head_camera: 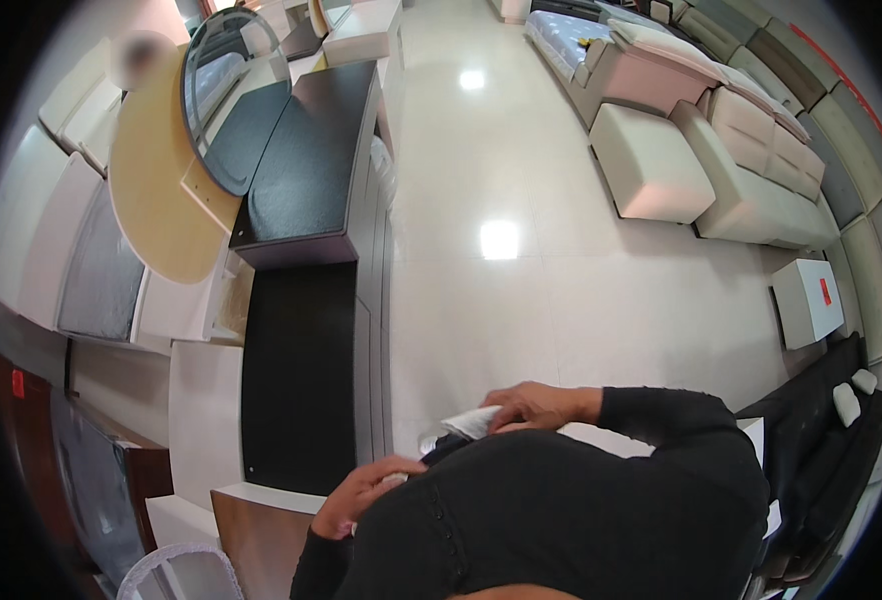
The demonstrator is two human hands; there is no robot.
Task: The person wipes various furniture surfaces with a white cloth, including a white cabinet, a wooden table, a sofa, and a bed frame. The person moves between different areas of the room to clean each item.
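Note:
My right hand [534, 406] is bent in front of my body, its fingers closed on a folded white cloth [472, 424]. My left hand [373, 487] is at my left side, beside the black dresser, with a small pale thing [392, 478] partly showing under its fingers. What that thing is cannot be told. My black top hides the lower parts of both hands. The black dresser [300, 375] stands to my left; on its far part is a raised dark top [309, 150] with an oval mirror [208, 97].
A glossy tiled floor [471, 315] runs ahead. To the right stand a cream ottoman [651, 161], a cream sofa [763, 202], a white bedside cabinet [808, 304] and a black sofa [801, 435]. A brown wooden top [261, 536] lies near my left arm.

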